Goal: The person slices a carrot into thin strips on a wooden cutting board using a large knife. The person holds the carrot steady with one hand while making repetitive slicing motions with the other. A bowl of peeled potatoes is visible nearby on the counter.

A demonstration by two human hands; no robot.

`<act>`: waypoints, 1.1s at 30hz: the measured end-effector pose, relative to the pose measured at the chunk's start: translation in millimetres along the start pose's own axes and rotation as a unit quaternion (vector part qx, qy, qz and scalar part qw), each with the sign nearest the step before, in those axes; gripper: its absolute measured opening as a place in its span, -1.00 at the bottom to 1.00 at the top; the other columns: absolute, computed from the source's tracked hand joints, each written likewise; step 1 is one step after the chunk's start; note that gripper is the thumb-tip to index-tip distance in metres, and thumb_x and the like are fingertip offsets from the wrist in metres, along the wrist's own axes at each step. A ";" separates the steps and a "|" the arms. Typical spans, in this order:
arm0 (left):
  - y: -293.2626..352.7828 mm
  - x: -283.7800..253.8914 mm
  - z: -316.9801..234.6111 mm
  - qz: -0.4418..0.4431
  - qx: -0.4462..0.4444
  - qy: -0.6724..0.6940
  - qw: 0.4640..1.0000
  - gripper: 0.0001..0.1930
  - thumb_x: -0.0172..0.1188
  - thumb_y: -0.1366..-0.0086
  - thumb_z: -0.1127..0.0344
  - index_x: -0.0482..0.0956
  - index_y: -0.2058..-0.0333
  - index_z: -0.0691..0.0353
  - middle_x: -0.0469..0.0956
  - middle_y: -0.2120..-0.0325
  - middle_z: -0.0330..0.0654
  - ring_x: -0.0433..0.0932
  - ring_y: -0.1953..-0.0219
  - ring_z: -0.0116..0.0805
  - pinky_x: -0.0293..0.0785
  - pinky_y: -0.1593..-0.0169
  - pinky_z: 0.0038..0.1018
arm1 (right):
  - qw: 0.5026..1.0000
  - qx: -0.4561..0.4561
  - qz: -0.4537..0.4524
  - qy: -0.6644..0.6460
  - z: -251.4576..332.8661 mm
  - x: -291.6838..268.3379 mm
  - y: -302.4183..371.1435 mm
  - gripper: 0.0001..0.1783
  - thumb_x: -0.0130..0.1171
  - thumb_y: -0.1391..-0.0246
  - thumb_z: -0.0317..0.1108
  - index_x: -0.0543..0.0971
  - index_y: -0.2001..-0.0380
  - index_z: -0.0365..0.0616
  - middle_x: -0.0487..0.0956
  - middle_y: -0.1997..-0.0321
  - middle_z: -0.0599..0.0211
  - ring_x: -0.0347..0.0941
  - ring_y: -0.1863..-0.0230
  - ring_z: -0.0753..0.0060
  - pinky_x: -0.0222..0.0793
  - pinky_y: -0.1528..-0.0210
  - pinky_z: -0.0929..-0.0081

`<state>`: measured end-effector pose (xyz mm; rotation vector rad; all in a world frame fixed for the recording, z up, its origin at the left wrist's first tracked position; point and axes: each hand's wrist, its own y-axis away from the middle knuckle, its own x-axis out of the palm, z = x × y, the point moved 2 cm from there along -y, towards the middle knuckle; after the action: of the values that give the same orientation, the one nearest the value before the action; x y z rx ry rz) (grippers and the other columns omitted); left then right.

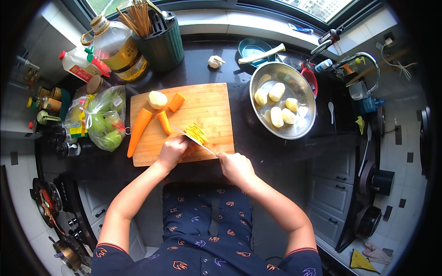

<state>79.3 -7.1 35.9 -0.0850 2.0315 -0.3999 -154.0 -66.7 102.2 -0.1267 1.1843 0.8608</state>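
My right hand (235, 168) is closed round the handle of a kitchen knife (200, 144), whose blade slants across the front of a wooden cutting board (212, 99). Thin carrot strips (197, 133) lie in a small pile along the blade's far side. My left hand (174, 152) is closed at the near side of the blade, its fingers curled down to the board; whatever is under them is hidden. Farther back on the board are a long carrot piece (139, 131), two shorter carrot pieces (164, 123) (176, 102) and a peeled potato (157, 99).
Right of the board, a steel bowl (255, 120) holds several peeled potatoes. Behind stand a garlic bulb (215, 61), a blue-green dish (248, 47) and a green holder (168, 48) with chopsticks. A bag of green vegetables (107, 122) sits on the left. The faucet (376, 76) is far right.
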 end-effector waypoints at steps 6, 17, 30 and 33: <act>0.8 -3.5 -0.2 0.022 0.008 -0.039 0.999 -0.70 0.31 0.19 0.49 0.59 0.37 0.12 0.57 0.41 -0.23 0.65 0.34 -0.22 0.63 0.30 -0.39 | 1.000 0.006 0.002 -0.014 -3.9 8.5 -6.5 -0.85 0.06 -0.24 -0.35 0.59 0.28 -0.15 0.62 0.50 -0.09 0.62 0.41 -0.19 0.56 0.32 -0.04; -6.9 -6.5 -4.6 -0.009 0.014 -0.005 1.000 -0.86 0.35 -0.10 0.38 0.69 0.31 0.09 0.60 0.46 -0.24 0.65 0.43 -0.27 0.61 0.38 -0.42 | 1.000 0.006 0.006 -0.016 -0.4 -10.3 7.3 -0.76 0.09 -0.27 -0.29 0.64 0.10 -0.07 0.63 0.49 -0.08 0.63 0.42 -0.16 0.57 0.33 -0.01; -1.5 -2.5 1.6 0.015 0.008 -0.006 1.000 -0.84 0.30 -0.02 0.44 0.59 0.37 0.12 0.56 0.43 -0.19 0.64 0.38 -0.20 0.62 0.35 -0.37 | 1.000 0.012 0.018 -0.003 -5.7 0.8 1.3 -0.77 0.08 -0.25 -0.33 0.64 0.11 -0.09 0.62 0.50 -0.11 0.62 0.42 -0.18 0.57 0.31 -0.02; -0.8 -2.5 0.6 0.017 0.005 -0.011 1.000 -0.85 0.32 -0.03 0.43 0.58 0.38 0.12 0.56 0.43 -0.20 0.64 0.38 -0.20 0.62 0.35 -0.37 | 0.999 0.017 0.025 -0.012 -3.0 -6.4 2.7 -0.78 0.09 -0.25 -0.33 0.64 0.12 -0.10 0.62 0.50 -0.11 0.62 0.42 -0.19 0.56 0.31 -0.02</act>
<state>80.9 -7.4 38.0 -0.0494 2.0064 -0.3860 -158.8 -69.7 107.3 -0.0594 1.1836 0.8837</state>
